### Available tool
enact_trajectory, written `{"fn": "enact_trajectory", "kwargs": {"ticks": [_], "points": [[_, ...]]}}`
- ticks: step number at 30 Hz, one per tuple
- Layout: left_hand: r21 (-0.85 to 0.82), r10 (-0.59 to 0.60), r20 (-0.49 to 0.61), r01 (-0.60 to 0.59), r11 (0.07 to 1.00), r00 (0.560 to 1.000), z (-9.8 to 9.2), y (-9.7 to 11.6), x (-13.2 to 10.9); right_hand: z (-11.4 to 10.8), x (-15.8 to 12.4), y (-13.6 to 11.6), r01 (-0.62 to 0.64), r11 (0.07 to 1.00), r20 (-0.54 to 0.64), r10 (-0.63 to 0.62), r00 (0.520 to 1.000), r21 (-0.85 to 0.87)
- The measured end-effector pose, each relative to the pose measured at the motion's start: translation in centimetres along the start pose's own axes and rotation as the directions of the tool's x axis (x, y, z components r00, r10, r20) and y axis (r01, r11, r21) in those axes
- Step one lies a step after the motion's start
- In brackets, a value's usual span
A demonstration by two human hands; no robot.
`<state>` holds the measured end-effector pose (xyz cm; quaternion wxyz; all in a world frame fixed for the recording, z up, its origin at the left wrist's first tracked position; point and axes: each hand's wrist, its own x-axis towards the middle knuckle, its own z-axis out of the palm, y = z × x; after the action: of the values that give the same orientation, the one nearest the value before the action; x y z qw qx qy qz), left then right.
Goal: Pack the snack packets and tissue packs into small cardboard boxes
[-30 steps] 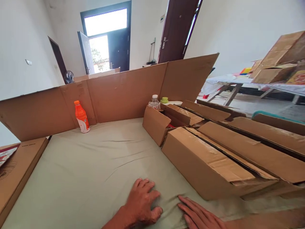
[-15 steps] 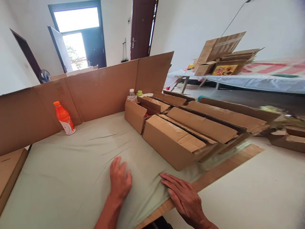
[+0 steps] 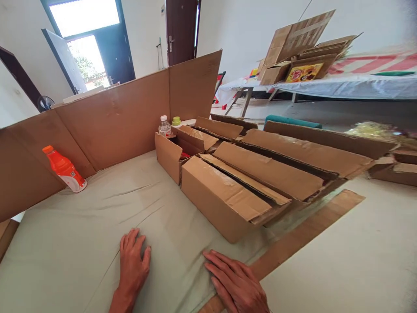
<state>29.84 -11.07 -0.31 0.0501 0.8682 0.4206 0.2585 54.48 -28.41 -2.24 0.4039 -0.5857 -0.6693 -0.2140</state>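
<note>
Both hands down on the work surface here, and it's the smooth, pale green cloth point(image 3: 97, 248) that lies right beneath them! The left hand point(image 3: 133, 263) rests palm down on it, back upward, fingers slightly bent and pointing away from the body, thumb spread to the side. Over to the right hand point(image 3: 235, 280): lower, angled inward, fingers extended flat and close together, their tips on the cloth beside a crease. The two hands sit well apart, both loose and unclamped.

Just beyond the right fingertips, near but not touching, stands the long, brown cardboard box point(image 3: 211, 208) with folded top flaps. Look at the edges: a flat brown strip point(image 3: 309, 232) borders the cloth, running under or beside the right palm, I cannot tell which. Ahead, a tall brown cardboard panel point(image 3: 130, 117) closes off the far side, the orange plastic bottle point(image 3: 65, 169) leaning just before it. Between that bottle and the left hand, a broad stretch of lightly wrinkled cloth!
</note>
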Motion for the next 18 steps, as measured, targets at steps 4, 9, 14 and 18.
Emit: {"fn": "enact_trajectory", "kwargs": {"ticks": [4, 9, 14, 18], "points": [[0.001, 0.029, -0.011, -0.029, 1.000, 1.000, 0.1, 0.0, 0.1, -0.4, 0.3, -0.2, -0.004, 1.000, -0.003, 0.004, 1.000, -0.008], [0.037, 0.024, -0.043, -0.022, 0.999, 0.999, 0.4, -0.3, 0.4, -0.2, 0.2, -0.3, 0.009, 1.000, -0.028, -0.009, 1.000, 0.004], [0.094, 0.051, -0.061, -0.045, 0.995, 0.997, 0.1, -0.3, 1.0, 0.6, 0.2, -0.4, -0.012, 1.000, -0.086, 0.012, 0.996, 0.001], [0.120, 0.082, -0.080, -0.072, 0.990, 0.993, 0.0, -0.1, 1.3, 1.6, -0.3, -0.2, -0.027, 1.000, -0.085, 0.026, 0.996, -0.009]]}}
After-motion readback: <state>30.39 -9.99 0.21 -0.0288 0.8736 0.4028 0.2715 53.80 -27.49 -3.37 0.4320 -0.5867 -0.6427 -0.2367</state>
